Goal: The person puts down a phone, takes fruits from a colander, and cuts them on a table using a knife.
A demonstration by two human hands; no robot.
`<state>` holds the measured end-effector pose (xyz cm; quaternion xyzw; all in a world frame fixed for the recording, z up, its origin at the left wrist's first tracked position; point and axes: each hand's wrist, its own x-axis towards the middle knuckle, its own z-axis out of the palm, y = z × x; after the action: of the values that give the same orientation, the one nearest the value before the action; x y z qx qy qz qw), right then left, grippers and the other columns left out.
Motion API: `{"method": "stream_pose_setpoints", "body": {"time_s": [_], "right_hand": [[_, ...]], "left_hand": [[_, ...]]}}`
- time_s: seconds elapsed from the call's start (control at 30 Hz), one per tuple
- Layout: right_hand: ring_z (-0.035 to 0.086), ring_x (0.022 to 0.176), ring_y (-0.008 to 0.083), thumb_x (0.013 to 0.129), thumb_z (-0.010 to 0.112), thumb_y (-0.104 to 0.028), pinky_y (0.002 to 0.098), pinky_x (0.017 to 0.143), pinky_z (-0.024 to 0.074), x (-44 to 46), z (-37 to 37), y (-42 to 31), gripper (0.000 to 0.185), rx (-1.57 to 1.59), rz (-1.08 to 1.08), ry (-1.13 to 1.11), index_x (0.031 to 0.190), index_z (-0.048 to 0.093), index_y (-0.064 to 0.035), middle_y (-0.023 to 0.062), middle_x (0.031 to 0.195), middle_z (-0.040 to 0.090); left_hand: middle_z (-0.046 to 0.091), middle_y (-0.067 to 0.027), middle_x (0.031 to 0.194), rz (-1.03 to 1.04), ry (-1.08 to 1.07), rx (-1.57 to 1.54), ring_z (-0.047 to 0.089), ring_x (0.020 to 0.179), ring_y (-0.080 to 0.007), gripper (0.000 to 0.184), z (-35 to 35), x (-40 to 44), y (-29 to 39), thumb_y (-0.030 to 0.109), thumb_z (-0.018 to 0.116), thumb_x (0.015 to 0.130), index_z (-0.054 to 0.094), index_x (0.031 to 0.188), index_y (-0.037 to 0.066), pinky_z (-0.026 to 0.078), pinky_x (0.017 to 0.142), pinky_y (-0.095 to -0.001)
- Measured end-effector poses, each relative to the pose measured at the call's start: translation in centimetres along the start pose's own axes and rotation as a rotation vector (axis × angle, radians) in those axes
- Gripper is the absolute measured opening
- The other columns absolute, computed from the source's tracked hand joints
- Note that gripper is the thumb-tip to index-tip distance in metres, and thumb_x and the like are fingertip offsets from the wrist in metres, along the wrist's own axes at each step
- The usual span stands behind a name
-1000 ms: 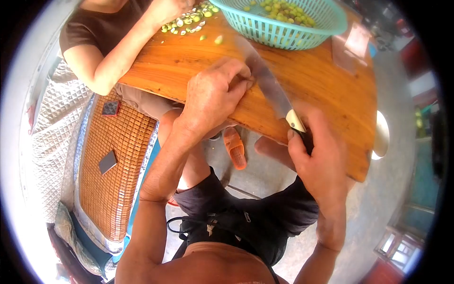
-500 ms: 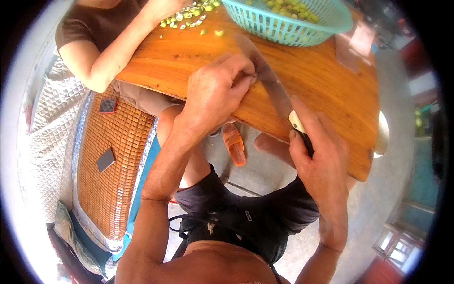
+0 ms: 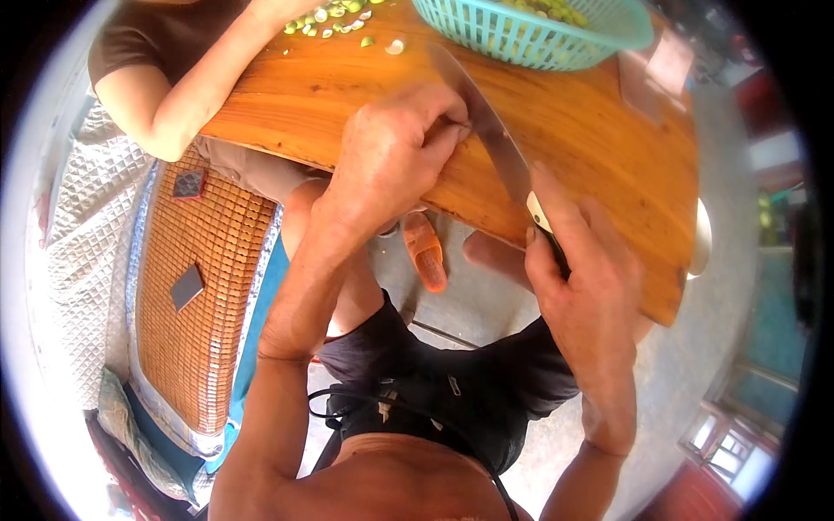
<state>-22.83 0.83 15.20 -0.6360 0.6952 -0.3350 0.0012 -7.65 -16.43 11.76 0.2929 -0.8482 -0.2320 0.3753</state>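
Observation:
My right hand [image 3: 586,273] is wrapped around the black and cream handle of a long-bladed knife [image 3: 493,130]. The blade slants up and to the left over the wooden table [image 3: 599,165], its far end blurred. Just left of the blade, my left hand [image 3: 391,148] is closed, thumb and fingers pinched together at the table's near edge. Whatever it pinches is hidden by the fingers. Beyond it lie small green fruit pieces [image 3: 339,13], some showing pale cut faces, and one separate pale piece [image 3: 395,47].
A turquoise plastic basket [image 3: 521,45] of green fruit stands at the table's far side. At the upper left, another person's forearm [image 3: 204,91] reaches over the tabletop. A bamboo-matted bed [image 3: 195,339] is on the left. An orange slipper [image 3: 426,252] shows on the floor below.
The view has shifted slightly, so the table and basket sit a little higher. Both hands keep nearly the same pose, the left still pinched beside the blade and the right still gripping the knife.

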Motion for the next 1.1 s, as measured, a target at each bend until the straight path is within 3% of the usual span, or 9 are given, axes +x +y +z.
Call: {"method": "stream_pose_setpoints", "body": {"time_s": [0.23, 0.83, 1.1], "right_hand": [[0.066, 0.081, 0.0374, 0.088, 0.069, -0.003, 0.0481, 0.069, 0.0525, 0.7, 0.8, -0.1, 0.051, -0.026, 0.004, -0.022, 0.138, 0.063, -0.0136, 0.0137, 0.09, 0.061], [0.069, 0.085, 0.0358, 0.088, 0.066, -0.006, 0.0474, 0.071, 0.0553, 2.0, 2.6, 0.1, 0.047, 0.007, 0.004, 0.045, 0.134, 0.066, -0.0146, 0.011, 0.099, 0.067], [0.069, 0.083, 0.0365, 0.088, 0.066, -0.007, 0.0479, 0.07, 0.0552, 2.5, 2.9, 0.5, 0.048, 0.028, -0.023, 0.061, 0.135, 0.065, -0.0137, 0.0124, 0.098, 0.067]], "left_hand": [[0.067, -0.0071, 0.085, 0.043, 0.025, 0.021, 0.06, 0.064, -0.0158, 0.012, 0.2, -0.1, -0.4, 0.005, 0.077, 0.089, 0.071, 0.099, 0.004, 0.051, 0.06, -0.0309], [0.067, -0.009, 0.084, 0.084, 0.031, 0.054, 0.063, 0.066, -0.0189, 0.01, 0.2, -0.1, -0.6, 0.004, 0.076, 0.089, 0.07, 0.097, 0.004, 0.052, 0.062, -0.0327], [0.067, -0.0123, 0.086, 0.058, 0.012, 0.082, 0.065, 0.069, -0.0249, 0.01, -0.1, 0.1, -0.1, 0.008, 0.075, 0.089, 0.07, 0.097, 0.005, 0.052, 0.063, -0.0355]]}}
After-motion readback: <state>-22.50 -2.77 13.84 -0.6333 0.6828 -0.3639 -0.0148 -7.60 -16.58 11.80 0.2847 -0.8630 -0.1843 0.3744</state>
